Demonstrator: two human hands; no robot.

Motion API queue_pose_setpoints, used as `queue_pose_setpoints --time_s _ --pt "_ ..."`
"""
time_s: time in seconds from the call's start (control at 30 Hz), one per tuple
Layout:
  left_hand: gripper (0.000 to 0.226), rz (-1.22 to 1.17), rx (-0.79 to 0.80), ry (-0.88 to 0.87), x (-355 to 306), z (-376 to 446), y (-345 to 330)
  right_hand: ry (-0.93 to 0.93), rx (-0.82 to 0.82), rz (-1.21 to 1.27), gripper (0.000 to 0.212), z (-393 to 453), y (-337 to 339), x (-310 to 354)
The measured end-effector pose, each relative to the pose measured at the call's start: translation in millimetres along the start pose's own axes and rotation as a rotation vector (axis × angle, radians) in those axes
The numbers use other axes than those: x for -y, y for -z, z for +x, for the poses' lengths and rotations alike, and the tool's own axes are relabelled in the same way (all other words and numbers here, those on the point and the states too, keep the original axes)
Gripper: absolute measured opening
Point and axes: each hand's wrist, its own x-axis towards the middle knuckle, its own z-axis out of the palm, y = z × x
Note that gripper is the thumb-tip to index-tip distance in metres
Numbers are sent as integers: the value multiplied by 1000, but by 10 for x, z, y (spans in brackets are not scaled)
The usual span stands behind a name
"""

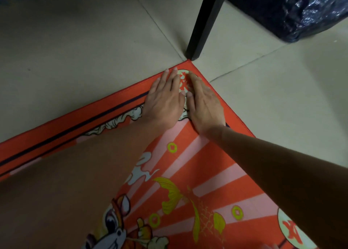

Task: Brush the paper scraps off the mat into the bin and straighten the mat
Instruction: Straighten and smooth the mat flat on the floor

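A red mat (188, 165) with pink rays, gold coins and a cartoon figure lies on the tiled floor, its far corner pointing at a black furniture leg. My left hand (165, 100) and my right hand (204, 101) press flat on that corner, side by side, fingers straight, on either side of a round pale emblem. No paper scraps show on the visible part of the mat. A bin lined with a shiny black bag (293, 9) stands at the top right.
The black furniture leg (205, 22) stands on the floor just beyond the mat's corner. Pale floor tiles (75, 51) surround the mat on the left and right. A dark object lies along the top left edge.
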Motion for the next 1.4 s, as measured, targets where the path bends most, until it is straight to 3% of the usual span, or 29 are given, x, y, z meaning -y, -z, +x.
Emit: queue_pose_setpoints --time_s 0.17,0.3,0.53,0.77,0.97,1.13,1.4 --pt "57 51 -28 -25 -5 -31 -5 45 118 -174 53 311 -10 2" --pt "69 67 -25 -28 9 -26 7 58 130 -201 53 342 -42 -11" --pt "68 62 -15 -36 18 -21 19 38 165 -300 55 399 -76 -33" --pt "54 28 -25 -16 22 -14 -18 161 200 -223 63 43 136 -253" --pt "56 86 11 41 -103 -17 -19 164 184 -228 61 -154 187 -372" --pt "63 111 -22 -39 -623 -520 -169 180 183 -143 65 -133 203 -433" --pt "63 123 -11 -15 -632 -578 -170 187 213 -106 65 -229 260 -486"
